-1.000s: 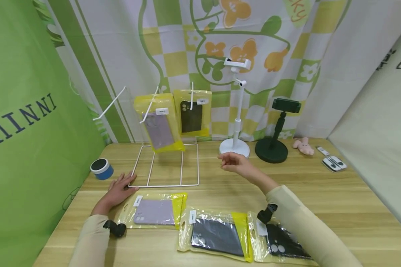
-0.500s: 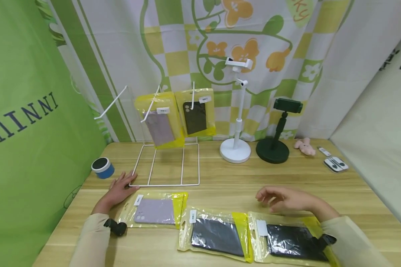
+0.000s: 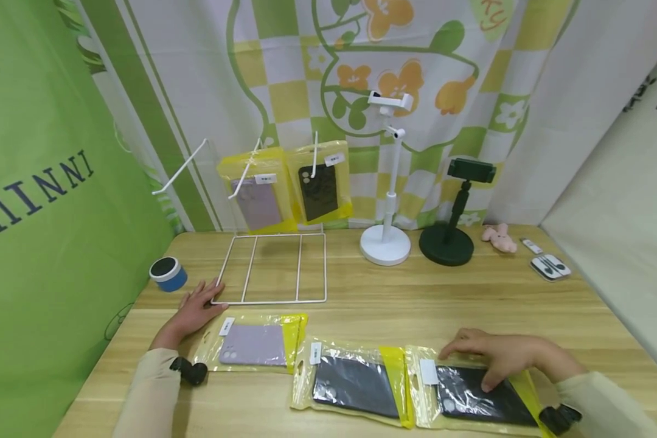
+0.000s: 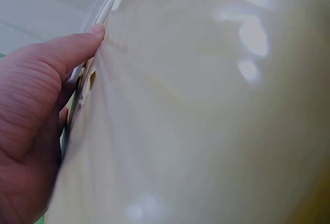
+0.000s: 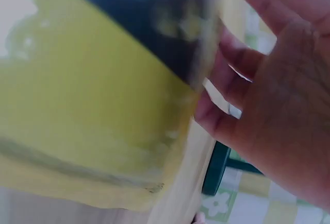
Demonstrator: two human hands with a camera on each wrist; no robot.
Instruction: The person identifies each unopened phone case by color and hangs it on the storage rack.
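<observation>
My left hand (image 3: 196, 310) rests on the table at the near left corner of a white wire display rack (image 3: 274, 302), its thumb along the front wire. Filling the left wrist view is the clear bag (image 4: 196, 116) of a lilac phone case (image 3: 253, 345). Over the rightmost bagged black phone case (image 3: 471, 404) lies my right hand (image 3: 506, 356), thumb on the case and fingers reaching the bag's far edge. In the right wrist view, its fingers (image 5: 219, 123) meet that bag's side. Another bagged black phone case (image 3: 356, 386) lies between them.
Bagged lilac (image 3: 260, 204) and black (image 3: 319, 193) phone cases hang on two rack hooks; the left hook (image 3: 179, 167) is bare. White (image 3: 385, 246) and dark green (image 3: 446, 246) phone stands are at the back. A blue jar (image 3: 168, 275), pink plush (image 3: 499, 238) and earphone box (image 3: 550, 266) stand toward the sides.
My right hand has come from beside the white stand, right and toward me, down onto the rightmost bag. The hanging bags have swung slightly. My left hand stays put.
</observation>
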